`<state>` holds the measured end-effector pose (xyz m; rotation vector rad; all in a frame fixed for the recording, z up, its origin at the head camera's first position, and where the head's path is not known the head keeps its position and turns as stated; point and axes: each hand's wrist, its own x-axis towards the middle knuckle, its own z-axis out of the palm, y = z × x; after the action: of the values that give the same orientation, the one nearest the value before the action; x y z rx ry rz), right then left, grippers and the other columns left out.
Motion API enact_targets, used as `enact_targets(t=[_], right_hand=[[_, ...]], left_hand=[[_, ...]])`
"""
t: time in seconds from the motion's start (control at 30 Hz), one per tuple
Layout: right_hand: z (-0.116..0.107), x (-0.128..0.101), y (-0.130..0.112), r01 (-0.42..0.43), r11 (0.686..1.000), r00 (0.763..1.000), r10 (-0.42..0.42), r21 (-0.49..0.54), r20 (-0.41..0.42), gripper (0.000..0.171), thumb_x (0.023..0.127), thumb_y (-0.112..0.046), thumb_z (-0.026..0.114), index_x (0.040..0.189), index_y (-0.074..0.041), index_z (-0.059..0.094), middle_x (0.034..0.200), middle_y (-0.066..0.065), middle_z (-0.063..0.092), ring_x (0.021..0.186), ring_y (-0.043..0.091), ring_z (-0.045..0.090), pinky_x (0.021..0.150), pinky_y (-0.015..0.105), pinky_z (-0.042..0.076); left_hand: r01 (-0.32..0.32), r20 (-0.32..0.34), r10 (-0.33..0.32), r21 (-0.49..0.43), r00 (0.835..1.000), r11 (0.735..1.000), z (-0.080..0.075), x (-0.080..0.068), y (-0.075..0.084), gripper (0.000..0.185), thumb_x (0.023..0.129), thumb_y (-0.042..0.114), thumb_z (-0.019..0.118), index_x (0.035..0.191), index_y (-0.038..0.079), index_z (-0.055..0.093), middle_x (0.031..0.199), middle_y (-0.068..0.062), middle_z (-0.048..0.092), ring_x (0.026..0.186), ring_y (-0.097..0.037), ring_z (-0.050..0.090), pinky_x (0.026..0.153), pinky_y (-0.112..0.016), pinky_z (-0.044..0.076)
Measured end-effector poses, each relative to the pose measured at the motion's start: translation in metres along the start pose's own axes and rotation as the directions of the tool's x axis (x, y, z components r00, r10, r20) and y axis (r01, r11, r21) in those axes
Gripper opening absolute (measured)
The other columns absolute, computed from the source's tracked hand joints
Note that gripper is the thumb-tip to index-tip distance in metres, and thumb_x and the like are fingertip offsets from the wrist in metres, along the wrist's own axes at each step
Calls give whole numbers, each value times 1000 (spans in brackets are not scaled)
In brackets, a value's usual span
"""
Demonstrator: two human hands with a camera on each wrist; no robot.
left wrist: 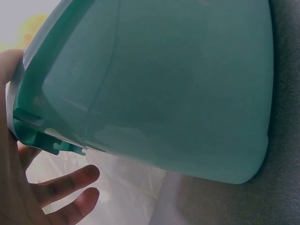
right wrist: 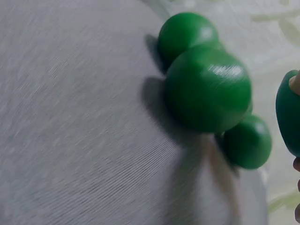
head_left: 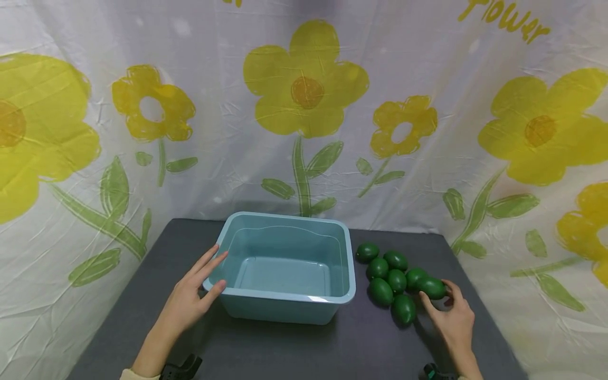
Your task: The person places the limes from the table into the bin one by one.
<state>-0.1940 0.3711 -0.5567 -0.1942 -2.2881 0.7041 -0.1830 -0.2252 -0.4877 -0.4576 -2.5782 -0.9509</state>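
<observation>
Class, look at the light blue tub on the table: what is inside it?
Nothing shows inside the tub: its bare floor and far walls are visible. The near wall's inner face is hidden.

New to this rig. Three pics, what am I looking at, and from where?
No machine here: a person's two bare hands, with three worn cameras. The wide picture is from the head, looking down at a dark table. The left hand rests on the rim of an empty blue tub; the left wrist view shows that tub's wall close up. Right of the tub lie green eggs, seven as far as I can count. The right hand has its fingers curled round the nearest egg, which lies on the table. The right wrist view shows other eggs, blurred.
</observation>
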Motion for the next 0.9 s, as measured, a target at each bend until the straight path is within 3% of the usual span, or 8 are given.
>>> enact_targets(t=[0.17,0.47,0.73,0.9], right_hand=[[-4,11,-11,31,999,999,-30,22,-11,63,78,-22,93,133,-3,68,95,19,74,76,33,63,67,30,41],[-6,24,-28,80,995,997,-78,67,-26,63,78,-20,92,134,-5,68,101,24,76,77,33,61,68,33,41],[-4,32,-45,133,983,990,-127,126,-53,64,76,-18,91,135,-6,69,99,21,75,76,26,57,70,22,36],[-1,38,-55,178,973,984,-172,148,-51,64,76,-17,91,135,-3,68,98,22,73,76,23,56,68,26,39]], left_hand=[[-6,2,6,-5,1000,1000,-1,1,-1,61,104,27,69,161,22,49,173,-6,34,137,-42,56,74,-45,57],[-5,3,5,8,1000,1000,0,-1,-2,61,104,27,69,161,19,49,172,-6,34,136,-39,58,74,-41,56],[-15,9,15,7,1000,1000,-1,-1,-4,62,105,26,69,162,21,47,173,-5,32,137,-39,57,75,-43,56],[-7,10,7,4,1000,1000,0,0,-3,61,105,28,68,162,23,47,173,-5,33,137,-39,57,74,-42,56]])
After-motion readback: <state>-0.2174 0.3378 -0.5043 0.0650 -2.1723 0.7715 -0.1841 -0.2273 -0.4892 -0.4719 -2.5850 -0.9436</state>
